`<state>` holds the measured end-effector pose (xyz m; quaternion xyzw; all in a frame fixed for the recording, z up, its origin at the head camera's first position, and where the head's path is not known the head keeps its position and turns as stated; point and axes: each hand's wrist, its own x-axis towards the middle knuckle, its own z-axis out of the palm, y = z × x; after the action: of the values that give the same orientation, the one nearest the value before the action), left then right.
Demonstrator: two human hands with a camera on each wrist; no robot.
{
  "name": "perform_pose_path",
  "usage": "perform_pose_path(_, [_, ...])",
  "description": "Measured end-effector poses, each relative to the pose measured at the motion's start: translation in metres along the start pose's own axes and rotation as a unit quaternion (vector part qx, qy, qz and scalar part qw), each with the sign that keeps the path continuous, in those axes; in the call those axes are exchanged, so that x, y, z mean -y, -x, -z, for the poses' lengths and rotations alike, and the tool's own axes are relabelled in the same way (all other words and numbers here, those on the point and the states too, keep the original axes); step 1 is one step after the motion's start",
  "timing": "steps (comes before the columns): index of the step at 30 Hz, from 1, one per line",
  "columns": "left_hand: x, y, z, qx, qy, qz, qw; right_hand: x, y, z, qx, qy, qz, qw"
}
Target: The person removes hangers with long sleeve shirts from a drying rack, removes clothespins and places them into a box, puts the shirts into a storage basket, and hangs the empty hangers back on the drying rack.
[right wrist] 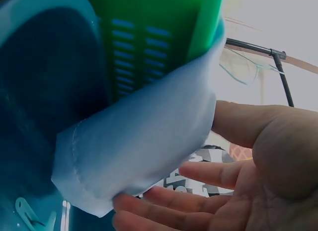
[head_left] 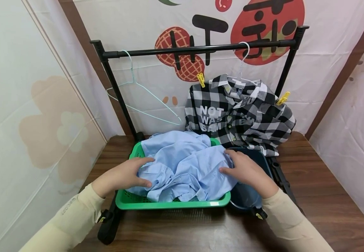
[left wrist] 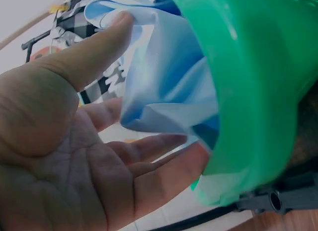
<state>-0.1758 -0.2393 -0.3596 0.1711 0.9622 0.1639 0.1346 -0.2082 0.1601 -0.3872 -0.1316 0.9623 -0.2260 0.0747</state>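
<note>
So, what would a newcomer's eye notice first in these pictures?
Probably the light blue garment heaped in the green basket, low in the middle of the head view, between the hands. Next comes the checked shirt with pale lettering, hanging towards the right of the black rack. A pale green hanger hangs bare at the rack's left.

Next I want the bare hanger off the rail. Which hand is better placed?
Left hand, I'd judge: the bare mint hanger hangs left on the rail, on that hand's side. The right hand is at the right of the blue garment, nearer the plaid shirt. Neither appears to grip anything.
</note>
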Motion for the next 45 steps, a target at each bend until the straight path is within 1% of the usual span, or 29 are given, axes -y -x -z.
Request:
perform_pose_path(5, [-0.009,-0.006,-0.004,0.047,-0.003,0.006,0.9989,0.003,-0.004,-0.003,0.017,-0.023,0.002,1.0])
perform_pose_path(9, [-0.016,-0.012,-0.007,0.08,-0.01,0.004,0.9968,0.005,-0.006,-0.004,0.014,-0.03,0.016,0.999])
perform_pose_path(12, [-0.017,-0.02,-0.012,0.09,-0.019,0.006,0.9958,0.007,-0.007,-0.005,0.007,-0.022,0.023,0.999])
perform_pose_path(14, [-0.017,-0.025,-0.017,0.097,-0.024,0.014,0.9949,0.009,-0.008,-0.005,0.003,-0.011,0.021,1.0])
perform_pose_path(17, [-0.019,-0.029,-0.023,0.113,-0.011,0.033,0.9929,0.012,-0.009,-0.004,-0.003,0.011,0.017,1.0])
perform_pose_path(20, [-0.021,-0.03,-0.025,0.123,0.004,0.043,0.9914,0.016,-0.009,0.0,-0.003,0.033,0.016,0.999])
perform_pose_path(24, [-0.022,-0.029,-0.019,0.107,-0.024,0.012,0.9939,0.023,-0.008,0.011,-0.002,0.036,0.029,0.999])
perform_pose_path(27, [-0.022,-0.028,-0.009,0.084,-0.051,-0.015,0.9951,0.031,-0.007,0.02,-0.017,0.03,0.053,0.998])
perform_pose_path(28, [-0.023,-0.027,-0.005,0.077,-0.05,-0.019,0.9956,0.034,-0.007,0.023,-0.025,0.029,0.06,0.997])
perform_pose_path(30, [-0.025,-0.026,0.005,0.06,-0.05,-0.019,0.9968,0.041,-0.008,0.029,-0.045,0.024,0.08,0.995])
perform_pose_path(33, [-0.03,-0.024,0.023,0.031,-0.046,-0.005,0.9984,0.055,-0.011,0.037,-0.071,0.01,0.112,0.991])
perform_pose_path(36, [-0.038,-0.023,0.04,-0.002,-0.045,0.008,0.999,0.071,-0.016,0.043,-0.084,-0.008,0.132,0.988])
perform_pose_path(38, [-0.043,-0.024,0.048,-0.028,-0.045,0.014,0.9985,0.083,-0.022,0.045,-0.085,-0.019,0.142,0.986])
perform_pose_path(41, [-0.054,-0.029,0.057,-0.065,-0.032,0.015,0.9972,0.1,-0.032,0.045,-0.084,-0.026,0.147,0.985])
perform_pose_path(43, [-0.059,-0.035,0.059,-0.091,-0.018,0.012,0.9956,0.108,-0.04,0.043,-0.079,-0.037,0.146,0.985])
perform_pose_path(45, [-0.063,-0.043,0.059,-0.11,-0.005,0.008,0.9939,0.115,-0.049,0.039,-0.076,-0.047,0.143,0.986])
